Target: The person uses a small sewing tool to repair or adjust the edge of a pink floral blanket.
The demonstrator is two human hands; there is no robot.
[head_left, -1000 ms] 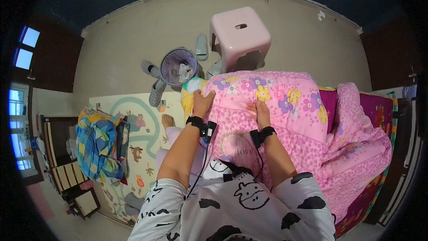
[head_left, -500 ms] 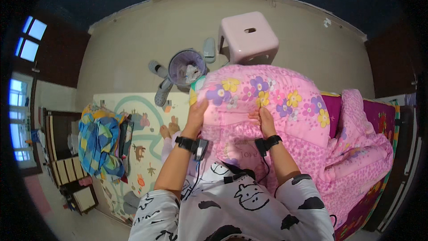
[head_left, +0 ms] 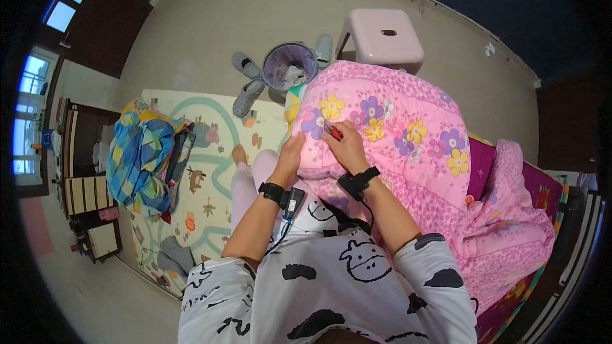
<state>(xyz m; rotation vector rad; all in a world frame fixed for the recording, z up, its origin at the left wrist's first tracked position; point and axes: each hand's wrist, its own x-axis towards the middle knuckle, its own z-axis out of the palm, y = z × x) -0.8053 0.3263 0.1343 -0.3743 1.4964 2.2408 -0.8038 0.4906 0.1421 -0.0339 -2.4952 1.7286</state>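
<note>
Indoors | beige floor (head_left: 210,32) | play mat (head_left: 210,172) | pink quilt (head_left: 408,127) on bed

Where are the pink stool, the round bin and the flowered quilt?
pink stool (head_left: 382,37): head view, on its flat seat top.
round bin (head_left: 290,64): head view, on its liner inside the rim.
flowered quilt (head_left: 408,134): head view, on its pink upper surface.

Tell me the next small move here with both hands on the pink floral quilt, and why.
Probably draw the gripped edge toward the body. Left hand and right hand pinch the near edge of the pink floral quilt, which lies bunched over the lap and bed.
</note>
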